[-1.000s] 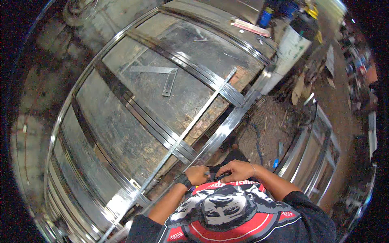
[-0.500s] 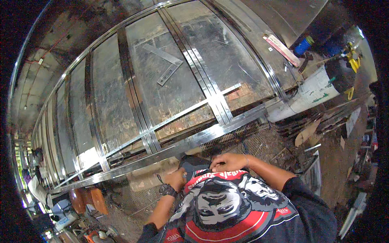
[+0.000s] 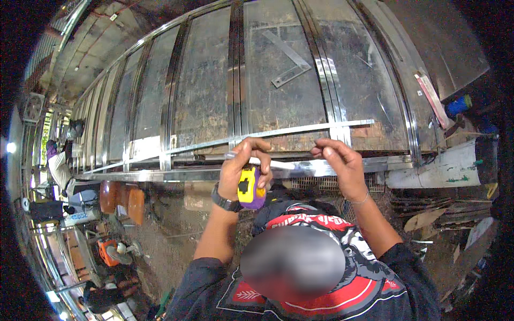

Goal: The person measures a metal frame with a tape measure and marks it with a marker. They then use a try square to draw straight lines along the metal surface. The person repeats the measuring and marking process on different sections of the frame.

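Observation:
My left hand (image 3: 230,174) is wrapped round a yellow and purple tape measure (image 3: 247,188). A slim white stick (image 3: 276,164), perhaps a pen, passes by its fingers and points right; its far end is blurred. To the right, my right hand (image 3: 345,166) is raised with thumb and fingertips close together; whether something small is between them I cannot make out. Both hands are over the near rail of a shiny metal frame (image 3: 375,165). Just beyond them, a thin metal bar (image 3: 289,129) lies slantwise across the frame's crossbars.
An L-shaped steel square (image 3: 292,76) lies on the worn board within the frame. At the right are a long red and white box (image 3: 432,100), a blue can (image 3: 458,105) and a large white cylinder (image 3: 433,168). Orange-brown chairs (image 3: 108,197) and another person (image 3: 58,163) are at the left.
Both hands have risen from my waist to the frame's near edge and moved apart. The tape measure and white stick now show at my left hand. The view has shifted, with the frame further right.

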Tool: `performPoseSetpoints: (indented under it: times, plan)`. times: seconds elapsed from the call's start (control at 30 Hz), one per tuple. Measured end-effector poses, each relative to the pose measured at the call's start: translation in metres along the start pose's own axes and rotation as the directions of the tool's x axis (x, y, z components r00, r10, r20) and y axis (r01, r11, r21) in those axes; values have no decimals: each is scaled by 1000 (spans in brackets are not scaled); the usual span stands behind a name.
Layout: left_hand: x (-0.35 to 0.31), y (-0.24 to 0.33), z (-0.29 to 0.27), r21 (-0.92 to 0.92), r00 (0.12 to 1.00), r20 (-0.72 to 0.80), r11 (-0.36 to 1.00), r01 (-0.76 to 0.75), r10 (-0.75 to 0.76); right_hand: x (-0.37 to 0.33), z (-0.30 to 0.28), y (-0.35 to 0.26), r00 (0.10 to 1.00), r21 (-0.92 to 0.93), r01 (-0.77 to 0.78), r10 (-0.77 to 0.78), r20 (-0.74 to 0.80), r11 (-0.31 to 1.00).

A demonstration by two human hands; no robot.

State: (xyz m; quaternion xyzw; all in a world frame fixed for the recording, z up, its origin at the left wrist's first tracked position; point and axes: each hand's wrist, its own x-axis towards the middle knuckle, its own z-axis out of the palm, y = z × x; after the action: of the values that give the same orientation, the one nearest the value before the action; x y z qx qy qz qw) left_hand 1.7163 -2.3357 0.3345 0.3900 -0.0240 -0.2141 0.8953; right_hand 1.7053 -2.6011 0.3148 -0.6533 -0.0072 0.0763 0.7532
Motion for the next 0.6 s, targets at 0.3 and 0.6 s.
performPoseSetpoints:
  times: [0.3,0.6]
  plan:
    - [37,-4,-21,212,975,77,959,190,-211,33,44,-11,848,-677,508,-173,501,532]
    - [7,-10,-110,48,870,-125,873,485,-477,8,53,69,970,-35,-227,223,-95,973]
